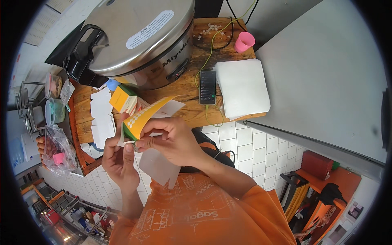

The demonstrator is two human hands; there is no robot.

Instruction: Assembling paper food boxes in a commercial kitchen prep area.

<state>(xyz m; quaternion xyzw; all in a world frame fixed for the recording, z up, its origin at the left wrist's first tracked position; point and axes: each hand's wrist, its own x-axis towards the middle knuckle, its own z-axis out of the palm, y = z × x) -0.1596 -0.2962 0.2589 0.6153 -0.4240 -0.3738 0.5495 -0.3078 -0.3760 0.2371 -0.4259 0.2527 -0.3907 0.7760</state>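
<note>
Between my two hands is a bent piece of yellow and green printed paperboard point(143, 118), its white inner side showing at the lower end. My left hand point(118, 161) pinches that lower end between thumb and fingers. My right hand point(173, 132) grips the same card from the other side, thumb and fingertips close to the left thumb. White translucent sheets point(157, 163) hang below and behind my right hand; what holds them is hidden. Just beyond, on the wooden table, stands a yellow, green and white printed box point(122, 100). White flattened cartons point(102, 110) lie left of it.
A large steel rice cooker point(139, 45) with a black handle fills the table's far left. A phone point(208, 87) on a cable lies beside a stack of white paper point(243, 87). Behind them is a pink cup point(245, 41). A grey panel point(318, 81) borders the right.
</note>
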